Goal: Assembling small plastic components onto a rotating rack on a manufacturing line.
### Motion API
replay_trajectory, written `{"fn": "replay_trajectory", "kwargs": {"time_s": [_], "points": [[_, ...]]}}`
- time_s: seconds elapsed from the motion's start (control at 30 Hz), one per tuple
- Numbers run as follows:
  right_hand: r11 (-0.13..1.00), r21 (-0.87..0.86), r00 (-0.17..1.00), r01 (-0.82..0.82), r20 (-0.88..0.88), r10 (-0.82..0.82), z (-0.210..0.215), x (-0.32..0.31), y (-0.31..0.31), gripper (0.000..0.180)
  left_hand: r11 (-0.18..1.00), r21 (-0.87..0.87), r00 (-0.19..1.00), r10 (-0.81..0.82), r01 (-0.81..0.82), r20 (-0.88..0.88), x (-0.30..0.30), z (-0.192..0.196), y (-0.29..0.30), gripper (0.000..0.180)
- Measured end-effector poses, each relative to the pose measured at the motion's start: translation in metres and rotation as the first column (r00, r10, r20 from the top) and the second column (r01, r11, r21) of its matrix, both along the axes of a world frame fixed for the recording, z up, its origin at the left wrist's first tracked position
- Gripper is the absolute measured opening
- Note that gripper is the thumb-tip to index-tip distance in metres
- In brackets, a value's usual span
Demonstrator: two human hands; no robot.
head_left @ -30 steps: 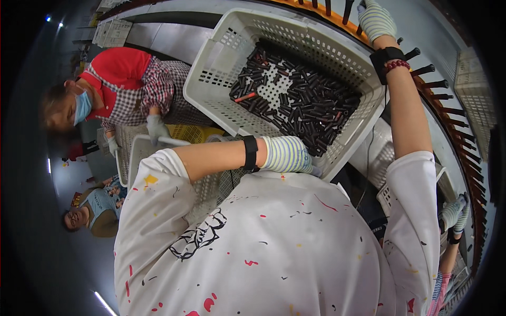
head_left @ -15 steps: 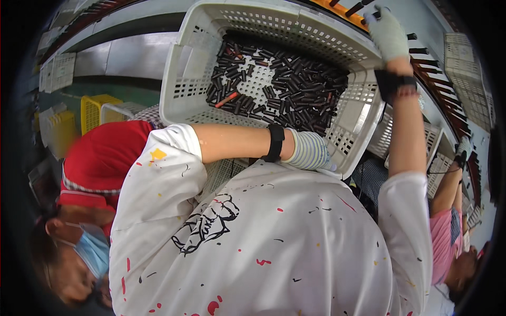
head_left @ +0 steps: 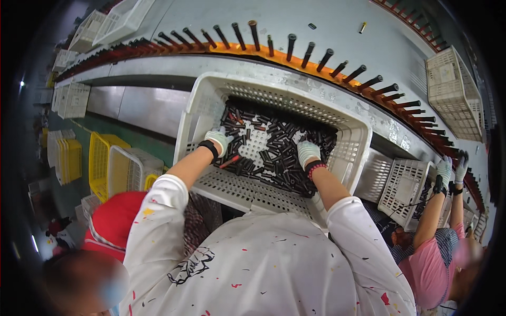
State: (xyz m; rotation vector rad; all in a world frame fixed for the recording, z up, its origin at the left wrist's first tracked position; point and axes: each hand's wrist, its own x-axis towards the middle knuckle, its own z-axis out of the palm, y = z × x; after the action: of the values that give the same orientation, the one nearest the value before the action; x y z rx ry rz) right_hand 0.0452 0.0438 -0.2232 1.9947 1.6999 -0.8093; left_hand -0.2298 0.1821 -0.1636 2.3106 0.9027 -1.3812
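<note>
Both my hands reach down into a large pale plastic crate (head_left: 182, 138) holding many short black tubes (head_left: 282, 139). My left hand (head_left: 218, 141), in a whitish knit glove with a black wrist strap, is at the crate's left side, its fingers a little apart beside the tubes. My right hand (head_left: 308, 151), gloved too with a dark red beaded bracelet at the wrist, rests on the right part of the pile. Its fingertips are turned down among the tubes and partly hidden. A reddish-orange tube (head_left: 229, 161) lies below my left hand.
Behind the crate runs a metal ledge and an orange strip (head_left: 242, 51) with a row of upright dark tubes. A co-worker in a red cap (head_left: 113, 216) is at left; another in a pink top (head_left: 429, 271) works at right. Yellow crates (head_left: 100, 160) stand at left.
My right hand has come down from the tube row into the crate. The left has moved from the crate's near edge to the tubes inside. The view has shifted, showing more of the row.
</note>
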Motion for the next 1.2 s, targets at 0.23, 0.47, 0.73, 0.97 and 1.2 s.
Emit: {"fn": "replay_trajectory", "kwargs": {"time_s": [0.23,0.47,0.73,0.97,1.2], "points": [[0.968,0.131,0.820,0.213,-0.563,-0.104,0.087,-0.007,0.045,0.030,0.979,-0.021,0.975,0.206,-0.205,0.079,-0.052,-0.089,0.009,0.052],[0.633,0.047,0.256,0.773,-0.935,-0.244,0.166,0.071,0.040,0.023,0.986,-0.146,0.995,0.088,-0.079,0.057,-0.021,-0.036,0.031,0.070],[0.466,-0.482,-0.435,0.742,-0.875,-0.212,0.172,0.086,-0.004,0.025,0.955,-0.065,0.954,-0.284,0.291,0.090,-0.025,-0.074,0.033,0.042],[0.112,0.075,0.098,0.991,-0.971,-0.217,0.201,0.135,-0.023,0.019,0.966,-0.058,0.966,-0.255,0.253,-0.035,-0.016,-0.098,0.019,0.028],[-0.026,0.724,0.582,0.690,-0.575,-0.575,0.191,0.254,0.003,0.030,0.922,-0.242,0.948,-0.317,0.301,-0.028,0.004,-0.079,0.016,0.054]]}}
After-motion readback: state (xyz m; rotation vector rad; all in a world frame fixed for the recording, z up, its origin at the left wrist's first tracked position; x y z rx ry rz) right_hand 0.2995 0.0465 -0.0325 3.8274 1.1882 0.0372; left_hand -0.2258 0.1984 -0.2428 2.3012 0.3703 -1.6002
